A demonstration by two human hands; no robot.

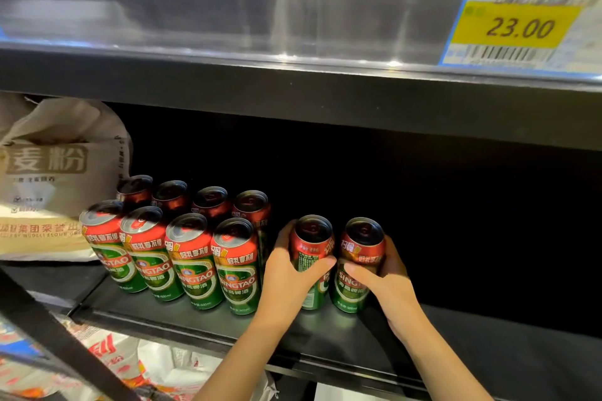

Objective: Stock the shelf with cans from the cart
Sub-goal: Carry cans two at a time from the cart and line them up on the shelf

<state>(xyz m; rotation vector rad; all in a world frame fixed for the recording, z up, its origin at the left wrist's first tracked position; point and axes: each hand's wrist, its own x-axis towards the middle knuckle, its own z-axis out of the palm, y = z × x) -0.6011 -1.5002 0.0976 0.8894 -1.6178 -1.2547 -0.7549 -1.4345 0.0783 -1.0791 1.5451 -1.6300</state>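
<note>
- Black shelf [325, 338] across the middle of the view, deep and dark at the far side, bare to the right of the hands; likely the room still to be filled.
- Clear price rail [228, 10] on the shelf edge above, carrying a blue-and-yellow price tag [518, 26] at far right, marked "23.00" over a barcode; smaller print too blurred to read.
- Pale flour sacks [58, 172] stacked at the left end, printed with "麦粉" and a partly legible line of Latin letters ending in "FLOUR".
- Block of eight cans [192, 257] just right of the sacks, upright in two rows of four, near row faced forward with logos out, presumably for display; red tops, green bodies, "TSINGTAO" and "青岛啤酒" on the fronts, "500ml" at the foot.
- Left hand [286, 280] wrapped round a ninth can [311, 260], fingers curled across its front, thumb behind; can standing on the shelf just right of the near row, apparently being slid into line, label turned sideways.
- Right hand [387, 280] clamped on a tenth can [358, 267], fingers curled round its front and right side; can upright, just beside the other held can, "SING" legible.
- Printed bags [107, 355] on the level below at near left, red lettering unreadable.
- Cart not in view.
</note>
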